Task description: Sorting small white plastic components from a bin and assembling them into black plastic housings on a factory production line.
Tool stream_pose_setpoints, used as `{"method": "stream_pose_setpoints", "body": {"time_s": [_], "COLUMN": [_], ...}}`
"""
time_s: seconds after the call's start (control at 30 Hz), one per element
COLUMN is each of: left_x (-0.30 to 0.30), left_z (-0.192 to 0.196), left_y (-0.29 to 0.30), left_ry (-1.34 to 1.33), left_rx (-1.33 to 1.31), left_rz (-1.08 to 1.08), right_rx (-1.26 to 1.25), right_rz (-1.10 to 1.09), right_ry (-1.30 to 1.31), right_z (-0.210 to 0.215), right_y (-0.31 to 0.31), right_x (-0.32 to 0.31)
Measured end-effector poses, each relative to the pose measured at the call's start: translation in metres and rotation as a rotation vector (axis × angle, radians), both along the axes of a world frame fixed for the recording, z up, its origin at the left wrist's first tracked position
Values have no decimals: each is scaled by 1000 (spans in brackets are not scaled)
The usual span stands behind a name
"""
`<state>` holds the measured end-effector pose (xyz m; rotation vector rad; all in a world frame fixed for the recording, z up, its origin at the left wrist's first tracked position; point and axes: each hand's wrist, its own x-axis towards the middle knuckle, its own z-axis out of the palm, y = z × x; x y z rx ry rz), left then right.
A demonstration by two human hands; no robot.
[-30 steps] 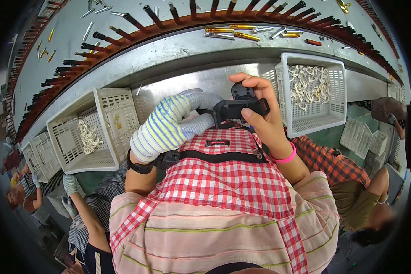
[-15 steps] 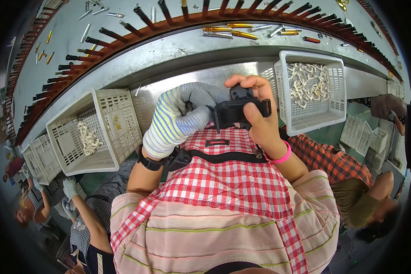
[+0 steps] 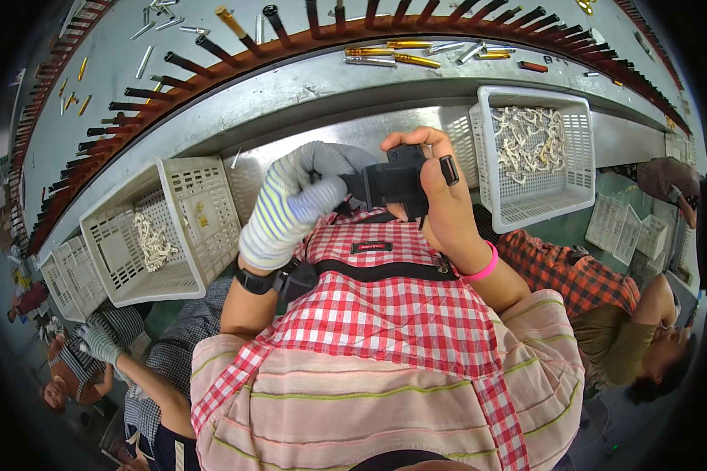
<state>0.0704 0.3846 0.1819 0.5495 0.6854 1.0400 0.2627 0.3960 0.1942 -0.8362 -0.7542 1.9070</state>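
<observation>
In front of my apron, both hands hold a black wrist strap with a small boxy device (image 3: 393, 184) on it. My left hand (image 3: 287, 204), in a grey knitted glove with yellow and blue stripes, pinches the strap's left end. My bare right hand (image 3: 452, 208) grips the other side, thumb on the near face and fingers curled over the top. The strap's black end loop (image 3: 448, 169) sticks out past that thumb. A similar black device (image 3: 297, 279) is strapped to my left wrist. Around my right wrist sits a pink band (image 3: 487, 263).
White plastic baskets with pale curled pieces stand left (image 3: 165, 235) and right (image 3: 534, 157). Beyond the metal ledge runs a brown rack (image 3: 291, 43) of upright dark rods. Gold and silver tubes (image 3: 416, 60) lie beside it. Co-workers sit on both sides.
The black strap has turned in my hands, its end loop now behind my right thumb. My left hand has shifted slightly left and down. The rack's rods have moved left.
</observation>
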Motion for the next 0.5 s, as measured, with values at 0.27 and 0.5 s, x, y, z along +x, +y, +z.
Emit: {"method": "stream_pose_setpoints", "body": {"time_s": [0.27, 0.5], "left_x": [-8, 12], "left_z": [62, 62], "left_y": [20, 13], "left_ry": [1210, 1429], "left_rx": [823, 1017], "left_rz": [-102, -63], "right_rx": [277, 679], "right_rz": [52, -49], "right_ry": [-245, -499], "right_z": [-7, -3], "right_y": [1, -3], "right_x": [6, 6]}}
